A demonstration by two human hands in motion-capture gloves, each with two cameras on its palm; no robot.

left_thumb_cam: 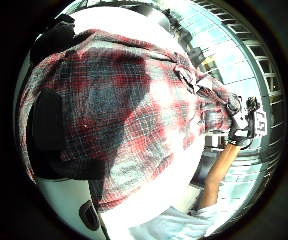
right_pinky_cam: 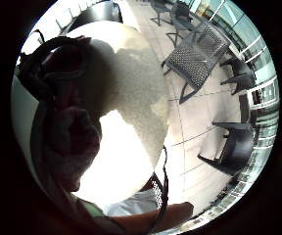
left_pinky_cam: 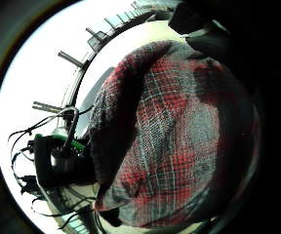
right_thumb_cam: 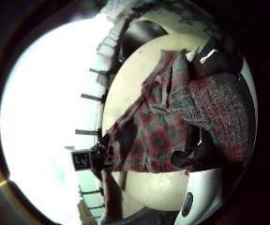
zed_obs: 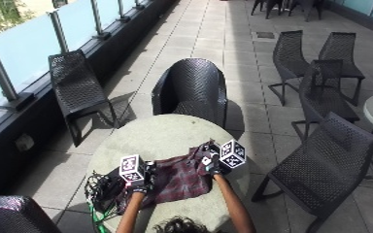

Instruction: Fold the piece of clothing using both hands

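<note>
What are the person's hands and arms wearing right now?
Both hands wear black gloves: the left hand and the right hand. The forearms are bare from wrist to elbow; no long sleeves show. A pale short sleeve shows in the left thumb side palm view.

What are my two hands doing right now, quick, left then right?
Left hand: grips the near-left part of the plaid shirt on the round table.
Right hand: grips the shirt's far-right edge, bunched in its fingers.
</note>
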